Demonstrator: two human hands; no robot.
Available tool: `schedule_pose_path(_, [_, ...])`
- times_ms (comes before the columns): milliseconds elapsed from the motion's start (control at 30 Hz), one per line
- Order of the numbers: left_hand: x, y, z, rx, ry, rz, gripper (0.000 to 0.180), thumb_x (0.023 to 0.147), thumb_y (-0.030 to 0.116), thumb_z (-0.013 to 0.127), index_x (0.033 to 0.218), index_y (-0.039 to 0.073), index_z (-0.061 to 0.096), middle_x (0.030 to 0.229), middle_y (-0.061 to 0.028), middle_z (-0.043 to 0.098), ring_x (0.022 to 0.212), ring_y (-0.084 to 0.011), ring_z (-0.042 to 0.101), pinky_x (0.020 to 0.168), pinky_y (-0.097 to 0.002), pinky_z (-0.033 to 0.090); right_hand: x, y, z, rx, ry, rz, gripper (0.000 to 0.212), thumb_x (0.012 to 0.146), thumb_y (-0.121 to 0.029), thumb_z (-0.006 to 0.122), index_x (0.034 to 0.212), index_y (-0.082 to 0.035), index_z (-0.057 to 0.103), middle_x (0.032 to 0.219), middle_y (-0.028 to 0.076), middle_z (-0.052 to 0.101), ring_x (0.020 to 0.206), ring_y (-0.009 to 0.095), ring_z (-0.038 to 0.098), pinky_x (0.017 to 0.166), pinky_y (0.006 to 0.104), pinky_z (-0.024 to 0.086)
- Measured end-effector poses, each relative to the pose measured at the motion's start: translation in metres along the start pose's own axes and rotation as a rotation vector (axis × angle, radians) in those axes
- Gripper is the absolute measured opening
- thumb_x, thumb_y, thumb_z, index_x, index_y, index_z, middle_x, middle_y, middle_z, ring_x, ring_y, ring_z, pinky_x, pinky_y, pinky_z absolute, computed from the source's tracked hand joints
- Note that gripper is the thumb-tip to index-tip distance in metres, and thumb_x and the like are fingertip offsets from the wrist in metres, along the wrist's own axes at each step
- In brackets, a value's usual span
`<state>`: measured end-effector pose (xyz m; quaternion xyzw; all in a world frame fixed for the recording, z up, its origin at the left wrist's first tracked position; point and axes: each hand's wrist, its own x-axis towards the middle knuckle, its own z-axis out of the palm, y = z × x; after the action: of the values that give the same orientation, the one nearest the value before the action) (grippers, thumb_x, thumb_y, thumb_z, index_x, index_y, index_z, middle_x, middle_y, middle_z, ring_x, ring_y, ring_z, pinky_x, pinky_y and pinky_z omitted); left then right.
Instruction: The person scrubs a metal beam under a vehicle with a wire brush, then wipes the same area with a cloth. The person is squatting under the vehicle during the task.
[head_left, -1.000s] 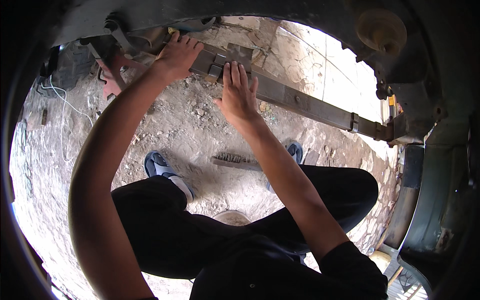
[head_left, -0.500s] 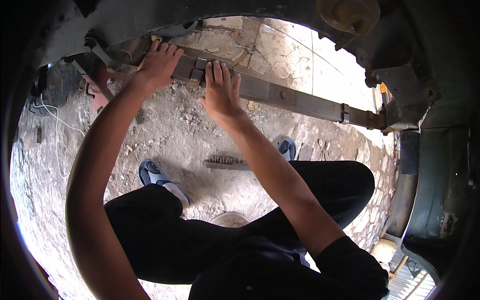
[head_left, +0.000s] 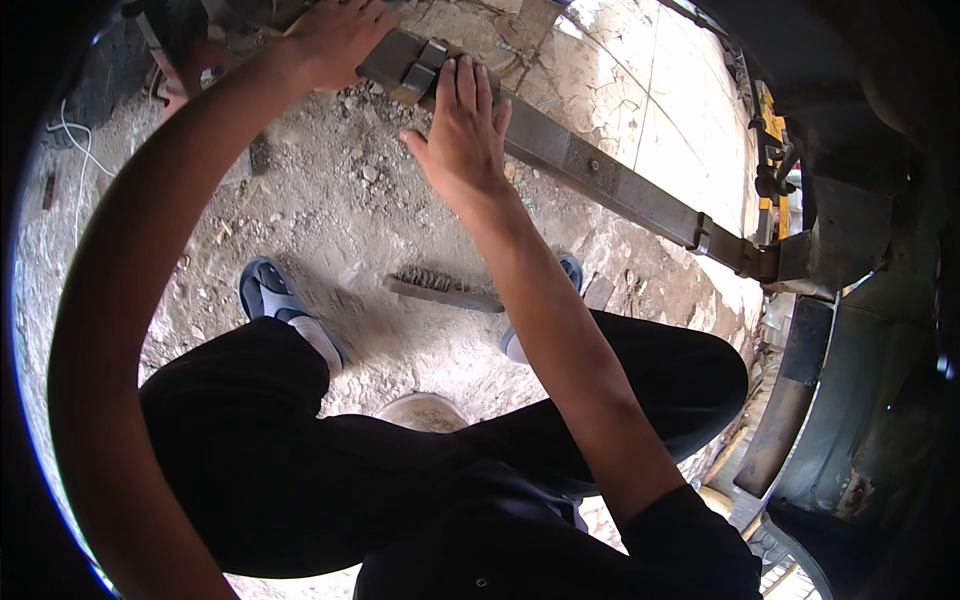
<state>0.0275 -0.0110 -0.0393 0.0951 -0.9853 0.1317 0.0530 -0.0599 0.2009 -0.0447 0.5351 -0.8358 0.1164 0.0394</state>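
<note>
A long dark metal leaf spring (head_left: pixel 640 195) runs slantwise from the upper left to the right, above the dirt ground. My left hand (head_left: pixel 338 45) lies over its upper-left part, fingers apart and reaching across to the far edge. Just right of a metal clip (head_left: pixel 420 75) that wraps the spring, my right hand (head_left: pixel 463 145) rests with fingers stretched out and thumb spread. A second clip (head_left: pixel 703 233) sits farther along toward the right end. Neither hand shows anything held in it.
A wire brush (head_left: pixel 440 288) lies on the ground between my sandalled feet. Dark vehicle body parts (head_left: pixel 860 200) crowd the right side. At the upper left are a reddish metal stand (head_left: pixel 180 75) and a white cord (head_left: pixel 85 145). Loose stones litter the dirt.
The view has tilted, so the spring and both hands appear higher in it. My left forearm now sits farther left. Both hands stay on the spring near the same clip.
</note>
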Motion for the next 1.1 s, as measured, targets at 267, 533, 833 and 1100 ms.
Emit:
schedule_pose_path(267, [0.003, 0.002, -0.033, 0.119, -0.137, 0.030, 0.067, 0.071, 0.041, 0.073, 0.125, 0.006, 0.055, 0.121, -0.0144, 0.061, 0.120, -0.0311, 0.052, 0.103, -0.0518, 0.034, -0.014, -0.010, 0.002, -0.050, -0.026, 0.007, 0.094, 0.083, -0.037, 0.076, 0.148, 0.005, 0.023, 0.154, 0.024, 0.026, 0.145, 0.038, 0.025, 0.111, 0.0674, 0.022])
schedule_pose_path(533, [0.007, 0.002, -0.030, 0.115, -0.135, 0.030, 0.068, 0.074, 0.041, 0.069, 0.129, 0.004, 0.054, 0.121, -0.0157, 0.061, 0.120, -0.0315, 0.052, 0.104, -0.0509, 0.033, -0.009, -0.006, 0.005, -0.049, 0.011, 0.016, 0.094, 0.080, -0.035, 0.079, 0.146, 0.007, 0.025, 0.152, 0.023, 0.028, 0.144, 0.037, 0.026, 0.110, 0.0663, 0.024])
schedule_pose_path(833, [0.008, 0.001, -0.033, 0.065, -0.159, 0.032, 0.075, 0.075, 0.042, 0.070, 0.135, 0.002, 0.050, 0.127, -0.0182, 0.057, 0.124, -0.0329, 0.051, 0.108, -0.0540, 0.031, 0.012, 0.002, -0.006, -0.021, -0.074, 0.054, 0.095, 0.083, -0.036, 0.077, 0.149, 0.003, 0.021, 0.155, 0.020, 0.026, 0.146, 0.035, 0.023, 0.113, 0.0648, 0.021])
schedule_pose_path(1100, [0.003, 0.004, -0.038, 0.102, -0.170, 0.025, 0.078, 0.076, 0.047, 0.071, 0.136, 0.002, 0.049, 0.131, -0.0175, 0.055, 0.127, -0.0327, 0.048, 0.109, -0.0547, 0.030, -0.010, -0.010, -0.003, -0.062, -0.072, 0.059, 0.094, 0.083, -0.039, 0.075, 0.149, 0.003, 0.022, 0.156, 0.020, 0.025, 0.146, 0.035, 0.023, 0.113, 0.0648, 0.022])
